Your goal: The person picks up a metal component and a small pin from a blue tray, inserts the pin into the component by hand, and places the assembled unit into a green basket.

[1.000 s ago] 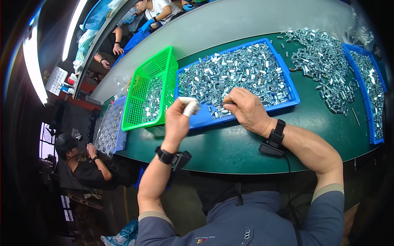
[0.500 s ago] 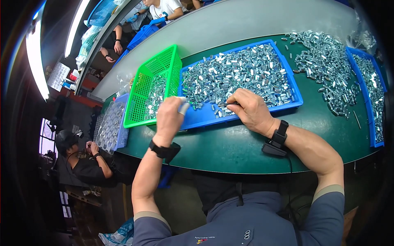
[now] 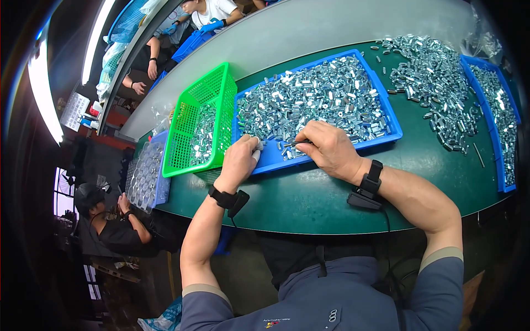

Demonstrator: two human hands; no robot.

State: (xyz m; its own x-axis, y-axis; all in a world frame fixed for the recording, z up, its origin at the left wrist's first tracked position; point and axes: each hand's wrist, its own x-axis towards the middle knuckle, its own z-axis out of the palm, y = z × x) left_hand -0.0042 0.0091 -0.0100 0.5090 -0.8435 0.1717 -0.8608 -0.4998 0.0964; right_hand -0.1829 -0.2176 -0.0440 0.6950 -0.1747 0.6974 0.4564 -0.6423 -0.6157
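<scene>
A blue tray [image 3: 271, 158] full of small shiny metal pieces [image 3: 317, 96], like long hex nuts, lies before me. My left hand [image 3: 237, 163], with white coverings on its fingertips, is at the tray's near left corner beside the green basket. Its fingers are curled together; whatever they hold is too small to make out. Over the tray's near edge, my right hand [image 3: 330, 149] pinches a thin dark metal rod [image 3: 301, 143] between thumb and forefinger. The green basket [image 3: 225, 102] stands left of the tray with similar pieces in its bottom.
A loose heap of metal pieces [image 3: 430, 83] spreads over the green table [image 3: 309, 198] at right. Beyond it stands another filled blue tray [image 3: 494, 140]; a thin rod [image 3: 478, 155] lies nearby. At left, a bin [image 3: 161, 175] holds clear round items. Co-workers are at left and across the divider.
My left hand has moved from over the green basket's near right corner to the right and down, to the tray's corner. My right hand keeps its pinch in nearly the same place.
</scene>
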